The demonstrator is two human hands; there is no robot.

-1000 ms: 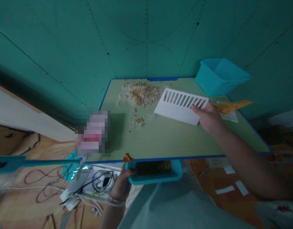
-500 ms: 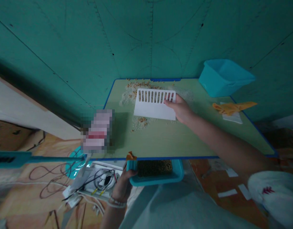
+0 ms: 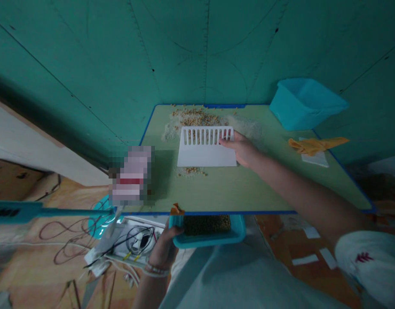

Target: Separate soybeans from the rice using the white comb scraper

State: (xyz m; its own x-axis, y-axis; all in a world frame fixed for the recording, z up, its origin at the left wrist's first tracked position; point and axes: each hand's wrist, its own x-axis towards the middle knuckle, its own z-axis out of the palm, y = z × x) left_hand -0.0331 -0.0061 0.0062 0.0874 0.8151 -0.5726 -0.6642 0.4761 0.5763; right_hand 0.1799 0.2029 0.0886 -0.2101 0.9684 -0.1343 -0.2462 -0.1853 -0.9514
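My right hand (image 3: 241, 148) is closed on the right end of a white slotted scraper (image 3: 205, 156), which stands tilted over the table. Soybeans (image 3: 197, 116) and pale grains (image 3: 247, 126) are spread behind the scraper, and a small pile of beans and grains (image 3: 192, 171) lies along its near edge. Below the table's front edge, my left hand (image 3: 168, 242) grips the left end of a blue tray (image 3: 210, 243). Dark green beans and some yellowish ones (image 3: 207, 225) fill the tray's bottom.
A blue bin (image 3: 305, 109) stands at the table's back right, with an orange cloth (image 3: 313, 146) near it. A blurred-out object (image 3: 131, 176) is at the left edge. An orange-brown scrap (image 3: 177, 209) sits on the front rim. Cables (image 3: 139, 240) lie in a box below left.
My right hand has drawn the scraper slightly toward me, pulling the small pile nearer the front and uncovering more soybeans behind. My left hand and the tray are almost unmoved.
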